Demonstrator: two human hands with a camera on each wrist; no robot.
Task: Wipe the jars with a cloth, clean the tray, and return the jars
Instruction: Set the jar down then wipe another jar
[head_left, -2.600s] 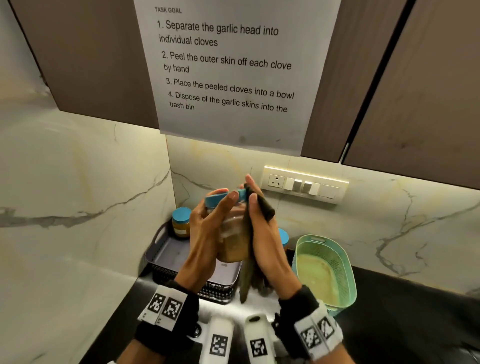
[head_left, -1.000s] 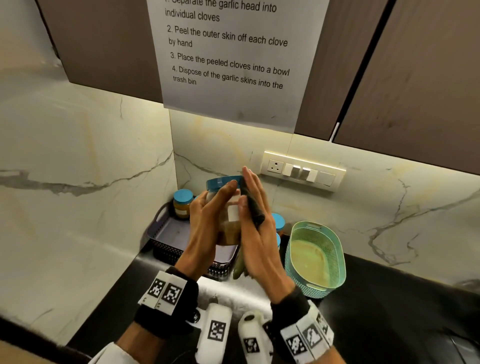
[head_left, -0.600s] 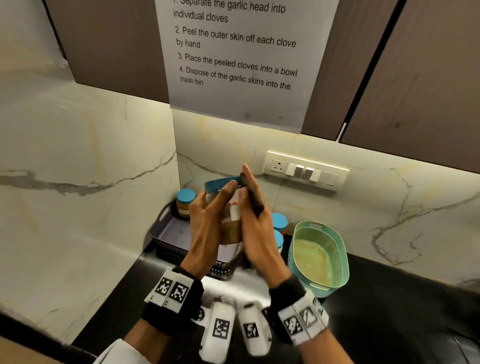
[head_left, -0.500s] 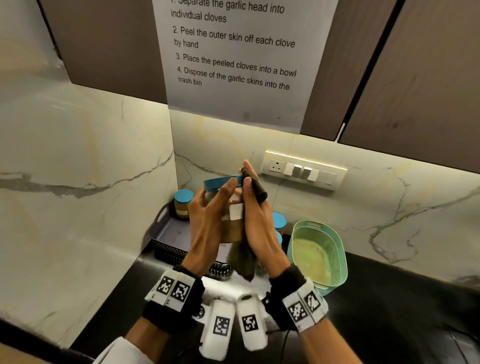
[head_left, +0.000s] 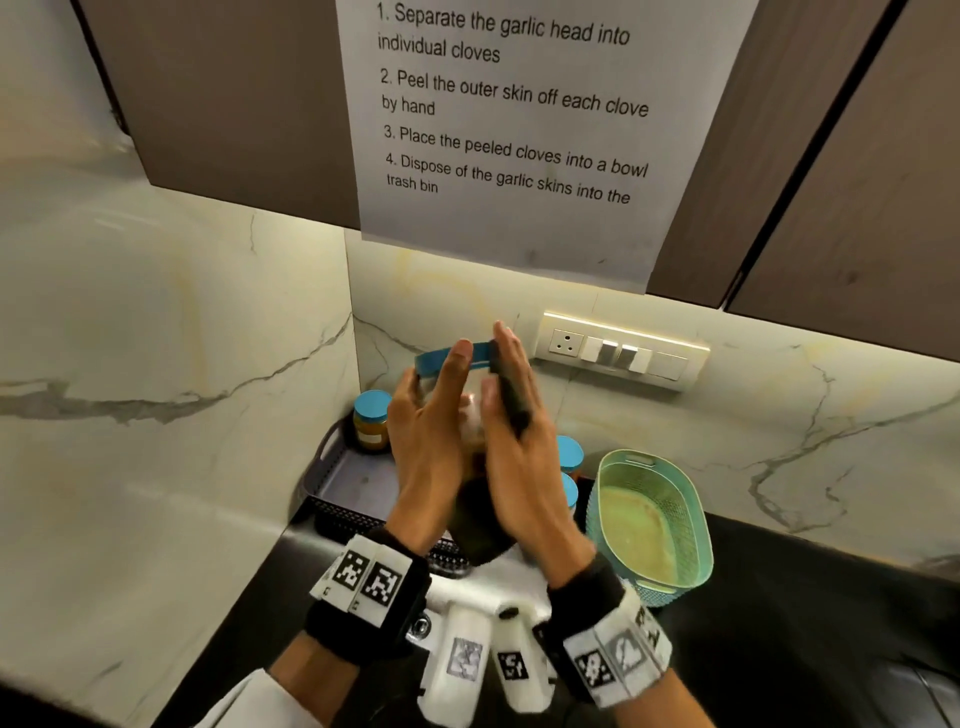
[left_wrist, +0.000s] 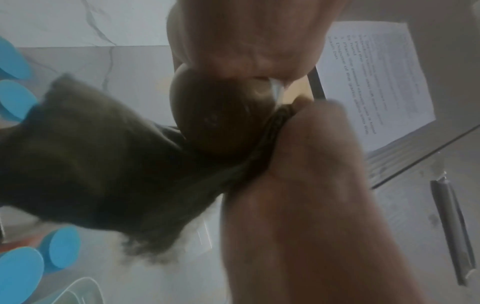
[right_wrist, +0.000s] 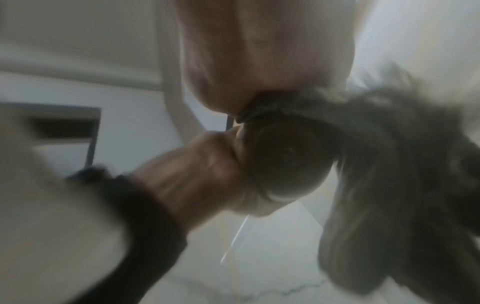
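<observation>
A glass jar with brown contents and a blue lid (head_left: 451, 360) is held up over the tray. My left hand (head_left: 426, 431) grips its left side, fingers curled round it. My right hand (head_left: 519, 447) wraps a dark cloth (head_left: 506, 389) against the jar's right side, and the cloth's tail (head_left: 478, 525) hangs below. The left wrist view shows the jar's base (left_wrist: 215, 119) with the cloth (left_wrist: 91, 164) trailing off it. In the right wrist view, the jar's base (right_wrist: 285, 156) and the blurred cloth (right_wrist: 389, 185) appear. The dark grey tray (head_left: 348, 478) sits in the corner with one blue-lidded jar (head_left: 371, 421) in it.
Two more blue-lidded jars (head_left: 569, 452) stand right of the tray, partly hidden behind my right hand. A green basket (head_left: 649, 519) sits on the black counter further right. Marble walls close the corner; a switch panel (head_left: 618, 356) and a paper sheet (head_left: 509, 130) are above.
My right hand has rubbed the cloth up and down the jar's side; the cloth's tail swings below. My left hand keeps its grip on the jar at about the same height.
</observation>
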